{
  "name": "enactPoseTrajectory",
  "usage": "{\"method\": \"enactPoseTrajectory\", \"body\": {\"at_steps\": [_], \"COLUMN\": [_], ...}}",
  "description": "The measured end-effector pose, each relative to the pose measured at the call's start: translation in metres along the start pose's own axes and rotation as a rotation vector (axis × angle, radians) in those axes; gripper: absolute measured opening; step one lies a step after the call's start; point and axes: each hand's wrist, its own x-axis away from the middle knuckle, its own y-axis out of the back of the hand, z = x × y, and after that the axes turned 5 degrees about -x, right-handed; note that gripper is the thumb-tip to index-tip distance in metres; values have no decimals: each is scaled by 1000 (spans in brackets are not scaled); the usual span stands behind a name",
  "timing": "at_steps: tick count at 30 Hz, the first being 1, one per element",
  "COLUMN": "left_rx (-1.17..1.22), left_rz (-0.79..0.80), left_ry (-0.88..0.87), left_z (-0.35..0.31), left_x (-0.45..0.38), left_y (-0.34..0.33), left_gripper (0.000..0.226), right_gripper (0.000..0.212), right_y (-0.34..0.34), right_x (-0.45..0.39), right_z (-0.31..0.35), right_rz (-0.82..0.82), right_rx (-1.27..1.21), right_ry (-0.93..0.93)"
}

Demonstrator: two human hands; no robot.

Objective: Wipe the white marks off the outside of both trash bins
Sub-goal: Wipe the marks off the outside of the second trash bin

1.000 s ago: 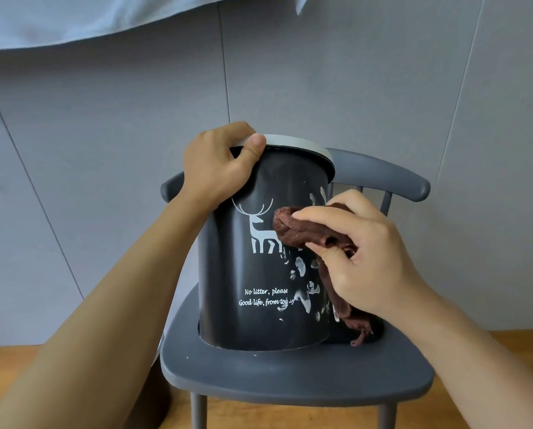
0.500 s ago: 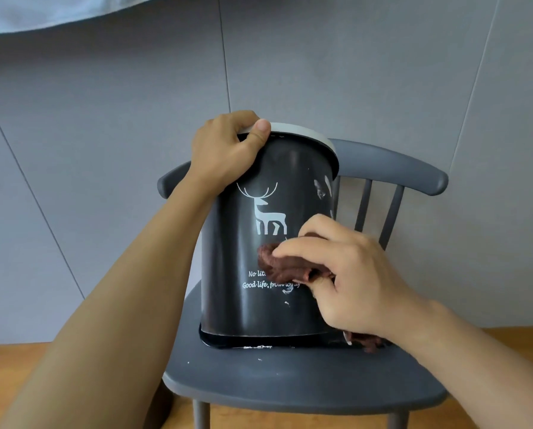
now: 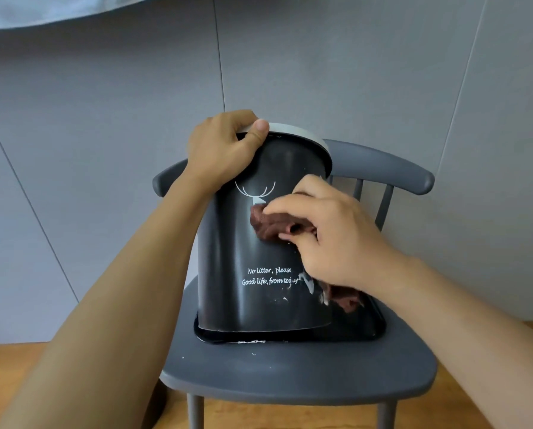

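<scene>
Viewpoint: head-worn, one wide-angle camera.
Direction: it faced forward and down toward a grey chair [image 3: 296,376] against a wall [image 3: 104,119].
Nearness: close, with both forearms reaching in from the bottom corners.
Shared views: none.

I see a dark grey chair [image 3: 305,376] below and around where the gripping goes on, its seat facing me and speckled with a few tiny white flecks near the front. Its curved back rail [image 3: 392,168] arcs behind the grip point and out to the right, with thin spindles [image 3: 384,205] dropping from it to the seat. Two front legs [image 3: 195,411] run down out of view beneath. Behind everything stands a grey panelled wall [image 3: 104,150], with thin seams between its panels. A pale blue cloth [image 3: 42,10] hangs across the top left corner. Under the chair lies a wooden floor [image 3: 57,354].
</scene>
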Motion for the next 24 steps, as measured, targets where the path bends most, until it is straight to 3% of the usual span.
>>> {"method": "enactPoseTrajectory", "body": {"at_steps": [6,8,12,15,24], "left_rx": [22,18,17,9,31], "left_rz": [21,24,11,2,-3], "left_ry": [40,30,13,3,28], "left_z": [11,8,3,3,13], "left_x": [1,2,3,4,5], "left_y": [4,5,7,6,6], "left_gripper": [45,44,41,40,41], "right_gripper": [53,47,39,43,53], "right_y": [-6,-4,3,0,-9], "right_x": [64,67,36,18,91], "right_z": [17,17,4,-3,17], "right_rz": [333,268,-90,-134,258], "right_rx": [-2,-74,-136,-81,-112], "right_ry": [115,94,23,-73,48]}}
